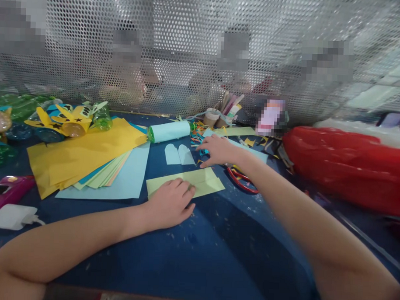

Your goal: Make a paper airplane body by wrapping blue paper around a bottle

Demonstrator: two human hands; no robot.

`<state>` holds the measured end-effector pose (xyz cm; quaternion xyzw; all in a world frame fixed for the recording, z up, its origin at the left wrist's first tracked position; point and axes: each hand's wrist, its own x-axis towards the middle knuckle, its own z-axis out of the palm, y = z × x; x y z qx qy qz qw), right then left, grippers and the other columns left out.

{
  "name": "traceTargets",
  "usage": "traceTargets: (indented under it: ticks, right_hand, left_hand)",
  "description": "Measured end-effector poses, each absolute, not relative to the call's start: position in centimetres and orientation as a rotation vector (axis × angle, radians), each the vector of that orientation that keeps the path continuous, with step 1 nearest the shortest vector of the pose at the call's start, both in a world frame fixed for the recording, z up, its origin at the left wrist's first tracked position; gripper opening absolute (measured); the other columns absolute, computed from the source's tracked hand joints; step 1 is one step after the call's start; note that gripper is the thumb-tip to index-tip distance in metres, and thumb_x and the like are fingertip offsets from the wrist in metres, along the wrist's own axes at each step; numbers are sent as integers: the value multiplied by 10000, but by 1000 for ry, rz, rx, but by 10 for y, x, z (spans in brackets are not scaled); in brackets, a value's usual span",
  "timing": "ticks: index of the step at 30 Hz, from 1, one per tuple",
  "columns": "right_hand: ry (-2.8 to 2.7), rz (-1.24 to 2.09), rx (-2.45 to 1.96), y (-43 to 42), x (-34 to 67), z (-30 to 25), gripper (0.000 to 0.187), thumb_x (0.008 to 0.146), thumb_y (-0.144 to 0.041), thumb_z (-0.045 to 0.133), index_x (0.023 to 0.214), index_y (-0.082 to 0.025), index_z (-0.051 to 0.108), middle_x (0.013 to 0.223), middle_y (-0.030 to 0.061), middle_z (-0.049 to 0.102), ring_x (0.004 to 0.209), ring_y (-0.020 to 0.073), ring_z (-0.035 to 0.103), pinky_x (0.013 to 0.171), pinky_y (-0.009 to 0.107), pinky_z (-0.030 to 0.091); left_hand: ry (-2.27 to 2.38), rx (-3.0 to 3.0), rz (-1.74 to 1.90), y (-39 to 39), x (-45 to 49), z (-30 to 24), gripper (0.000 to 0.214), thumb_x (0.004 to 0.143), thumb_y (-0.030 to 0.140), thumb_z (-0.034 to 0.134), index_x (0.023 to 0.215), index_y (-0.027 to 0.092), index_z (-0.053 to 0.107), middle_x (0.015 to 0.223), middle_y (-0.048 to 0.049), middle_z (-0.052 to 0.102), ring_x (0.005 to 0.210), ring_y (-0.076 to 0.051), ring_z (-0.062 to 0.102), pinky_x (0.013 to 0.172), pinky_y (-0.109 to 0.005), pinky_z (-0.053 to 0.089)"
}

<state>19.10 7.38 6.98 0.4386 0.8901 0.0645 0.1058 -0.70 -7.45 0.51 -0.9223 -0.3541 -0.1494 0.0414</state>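
Note:
My left hand [170, 203] rests with curled fingers on the near edge of a folded pale green paper [203, 180] lying on the blue table [199, 255]. My right hand [219, 150] reaches past the paper's far edge, fingers bent down onto small paper scraps [197, 139]. What the right fingers pinch, if anything, is hidden. Two small light blue cut shapes [179, 154] lie just left of the right hand. Red-handled scissors [243, 181] sit under my right wrist.
A fan of yellow, green and light blue sheets [88, 159] lies at left. A bottle wrapped in light blue paper [169, 131] lies behind. Paper-decorated bottles [70, 119] stand far left, a red plastic bag [344, 164] at right. A perforated metal screen [190, 49] backs the table, people behind it.

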Motion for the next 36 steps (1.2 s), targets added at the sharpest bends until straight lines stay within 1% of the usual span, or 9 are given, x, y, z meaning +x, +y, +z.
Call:
traceTargets:
  ticks: [4, 6, 12, 19, 23, 26, 31, 34, 36]
  right_hand:
    - [2625, 165, 1268, 70, 191, 64, 420, 752, -397, 689, 1135, -226, 693, 1156, 110, 656, 1070, 317, 513, 815, 373, 405]
    - [2645, 130, 1277, 74, 193, 63, 371, 767, -337, 668, 1119, -225, 698, 1091, 90, 693, 1050, 302, 521, 795, 360, 406]
    - [2722, -37, 1282, 83, 199, 62, 238, 768, -267, 640, 984, -214, 724, 976, 36, 734, 1017, 250, 562, 814, 314, 426]
    - [2624, -118, 1301, 82, 187, 64, 211, 740, -130, 601, 913, -177, 712, 891, 50, 741, 811, 183, 651, 696, 254, 436]
    - [2586, -91, 1312, 83, 181, 64, 183, 691, -131, 639, 860, -174, 697, 846, 51, 732, 752, 188, 644, 622, 255, 411]
    - [2602, -49, 1297, 85, 178, 63, 195, 686, -132, 654, 872, -175, 691, 826, 52, 721, 779, 198, 635, 627, 254, 402]
    - [2700, 100, 1324, 96, 180, 61, 262, 791, -135, 573, 1023, -178, 687, 972, 94, 707, 1018, 242, 569, 780, 291, 405]
    - [2716, 149, 1377, 101, 185, 67, 257, 888, -250, 506, 1054, -199, 695, 1041, 86, 701, 1067, 251, 536, 831, 317, 402]
    - [2703, 142, 1395, 100, 187, 72, 292, 906, -349, 501, 1057, -206, 705, 1036, 77, 706, 1046, 253, 543, 834, 319, 403]
  left_hand:
    - [-1085, -2823, -480, -74, -7, 5, 387, 929, 337, 424, 1194, 83, 543, 1086, -140, 608, 1015, -281, 543, 853, -405, 495]
    - [-1087, -2825, -476, -74, -7, 5, 390, 929, 335, 427, 1203, 82, 540, 1095, -142, 606, 1020, -283, 544, 853, -404, 495]
    - [-1089, -2836, -476, -75, -7, 5, 382, 933, 331, 422, 1202, 87, 541, 1106, -145, 603, 1027, -277, 545, 855, -407, 492]
    - [-1107, -2846, -465, -75, -8, 6, 379, 933, 330, 417, 1211, 98, 530, 1099, -140, 604, 1023, -280, 543, 859, -412, 492]
    - [-1102, -2844, -466, -75, -8, 6, 386, 933, 334, 420, 1215, 92, 523, 1098, -140, 604, 1031, -281, 539, 861, -407, 490]
    - [-1088, -2839, -484, -75, -8, 4, 393, 936, 340, 417, 1221, 89, 518, 1096, -142, 603, 1025, -281, 539, 860, -409, 487]
    - [-1081, -2807, -478, -75, -8, 4, 379, 924, 331, 446, 1186, 76, 549, 1071, -148, 608, 1001, -287, 552, 846, -410, 489]
    - [-1075, -2812, -489, -76, -9, 5, 374, 921, 332, 457, 1182, 80, 549, 1054, -150, 607, 999, -281, 553, 846, -411, 488]
    - [-1071, -2824, -495, -76, -9, 5, 376, 922, 340, 455, 1185, 87, 546, 1064, -146, 605, 1004, -279, 550, 847, -409, 487]
